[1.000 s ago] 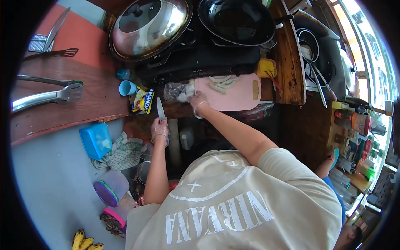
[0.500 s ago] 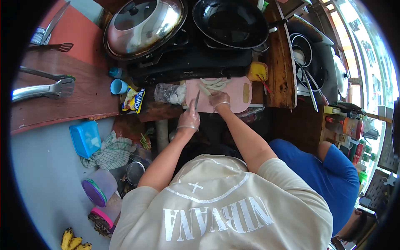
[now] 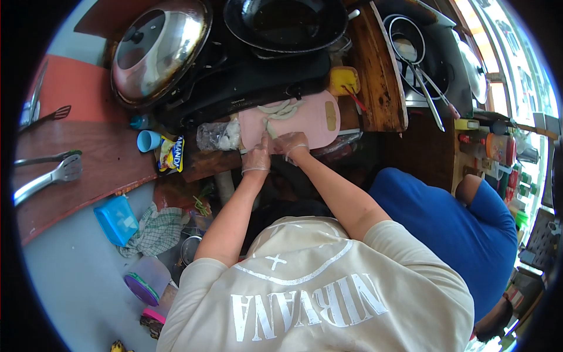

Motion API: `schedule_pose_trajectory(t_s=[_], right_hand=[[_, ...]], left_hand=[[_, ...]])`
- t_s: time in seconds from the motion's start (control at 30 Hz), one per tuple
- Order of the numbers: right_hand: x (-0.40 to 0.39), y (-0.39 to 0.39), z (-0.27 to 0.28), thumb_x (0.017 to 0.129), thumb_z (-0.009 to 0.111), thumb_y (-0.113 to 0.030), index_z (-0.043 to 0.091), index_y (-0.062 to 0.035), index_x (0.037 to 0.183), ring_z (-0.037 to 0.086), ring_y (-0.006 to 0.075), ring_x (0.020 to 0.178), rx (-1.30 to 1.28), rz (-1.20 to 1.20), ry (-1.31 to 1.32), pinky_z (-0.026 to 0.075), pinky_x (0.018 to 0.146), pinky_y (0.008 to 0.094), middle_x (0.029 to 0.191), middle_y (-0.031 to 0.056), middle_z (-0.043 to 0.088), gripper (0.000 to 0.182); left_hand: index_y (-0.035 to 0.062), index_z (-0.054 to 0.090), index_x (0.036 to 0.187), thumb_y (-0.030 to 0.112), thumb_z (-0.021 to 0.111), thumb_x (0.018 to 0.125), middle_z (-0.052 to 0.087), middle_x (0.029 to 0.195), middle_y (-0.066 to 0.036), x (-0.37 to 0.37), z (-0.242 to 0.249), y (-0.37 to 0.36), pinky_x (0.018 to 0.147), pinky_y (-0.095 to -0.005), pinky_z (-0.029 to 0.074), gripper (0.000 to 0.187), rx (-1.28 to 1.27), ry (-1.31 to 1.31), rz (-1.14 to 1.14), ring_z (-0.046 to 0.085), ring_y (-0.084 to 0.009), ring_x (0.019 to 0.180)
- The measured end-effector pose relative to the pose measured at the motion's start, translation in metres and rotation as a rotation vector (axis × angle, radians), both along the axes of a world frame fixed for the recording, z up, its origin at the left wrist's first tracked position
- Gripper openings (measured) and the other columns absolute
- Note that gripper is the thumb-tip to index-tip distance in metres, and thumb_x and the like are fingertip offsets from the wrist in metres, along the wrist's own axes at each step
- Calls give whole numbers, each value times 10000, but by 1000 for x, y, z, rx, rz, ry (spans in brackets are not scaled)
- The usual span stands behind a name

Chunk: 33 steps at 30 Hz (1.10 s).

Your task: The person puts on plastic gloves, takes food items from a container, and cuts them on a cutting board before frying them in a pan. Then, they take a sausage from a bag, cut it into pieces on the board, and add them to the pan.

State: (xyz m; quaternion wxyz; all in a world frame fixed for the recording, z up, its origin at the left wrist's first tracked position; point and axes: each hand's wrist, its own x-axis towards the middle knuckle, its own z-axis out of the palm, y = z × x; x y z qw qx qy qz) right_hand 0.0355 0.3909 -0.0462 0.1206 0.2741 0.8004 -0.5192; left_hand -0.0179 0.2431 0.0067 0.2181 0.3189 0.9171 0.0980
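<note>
Left hand clamped on knife, right hand beside it, can't tell its grip, both at pink board on table's near edge, pale strips beyond.

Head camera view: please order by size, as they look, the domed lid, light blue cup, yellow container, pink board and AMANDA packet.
1. Domed lid
2. Pink board
3. Yellow container and AMANDA packet: too alike to rank
4. Light blue cup

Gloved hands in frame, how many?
2. The left hand is at the near edge of the pink board; the right hand is just beside it. The other person's hands aren't visible.
</note>
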Motion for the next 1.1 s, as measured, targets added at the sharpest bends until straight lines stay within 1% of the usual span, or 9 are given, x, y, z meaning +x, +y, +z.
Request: schedule_pose_trajectory(t_s=[0.07,0.13,0.27,0.47,0.57,0.77,0.87,0.93,1.1], right_hand=[[-1,0,19,845,650,-132,683,106,813,688,196,669,14,42,-151,547,604,301,780,142,712,242],[-1,0,15,766,614,-281,758,-75,830,720,226,806,-81,-86,-261,546,730,326,850,88,740,260],[2,-3,15,764,623,-288,760,-78,883,719,229,836,-350,-305,-233,546,739,325,875,98,739,278],[4,-7,26,866,558,-227,726,20,833,685,170,660,315,116,-38,528,640,289,774,120,724,301],[6,-7,27,867,575,-216,715,51,830,685,174,657,215,154,-131,528,625,292,773,125,722,304],[7,-8,18,844,645,-199,687,108,825,681,170,661,-369,-320,-47,519,597,289,780,123,713,311],[6,-6,23,776,681,-249,755,-25,923,713,189,722,-367,-396,-147,548,663,292,888,101,747,278],[5,-3,18,786,649,-287,767,-110,927,719,235,809,344,216,-198,553,726,325,930,98,739,256],[6,-5,27,826,586,-402,752,-137,927,705,257,841,304,131,-219,537,754,353,916,114,725,328]], left_hand=[[119,359,1464,138,538,879,682,949,-225,3,-9,1,702,-503,548,613,-27,11,-15,686,-399,809],[123,396,1427,127,518,898,684,898,-227,2,-13,2,678,-513,544,543,-7,55,-25,682,-409,774],[132,431,1381,115,493,915,680,824,-221,-1,-5,7,655,-527,536,470,40,-12,119,674,-421,725],[130,451,1342,148,510,913,672,783,-211,16,-16,-5,641,-542,524,434,94,47,50,670,-419,704],[125,453,1327,163,530,902,672,792,-208,16,-20,-5,644,-544,524,434,79,67,-26,672,-414,719],[126,460,1305,156,530,898,681,835,-222,3,-14,-1,635,-545,520,414,84,9,44,672,-422,732],[128,466,1293,142,524,896,682,826,-228,11,-6,1,614,-541,520,401,238,18,94,668,-432,709],[107,450,1249,110,529,878,686,800,-211,19,-8,1,601,-534,533,379,153,49,8,679,-416,688],[109,439,1273,106,521,874,690,841,-215,23,-13,-2,635,-528,542,407,52,51,-95,684,-418,737]])
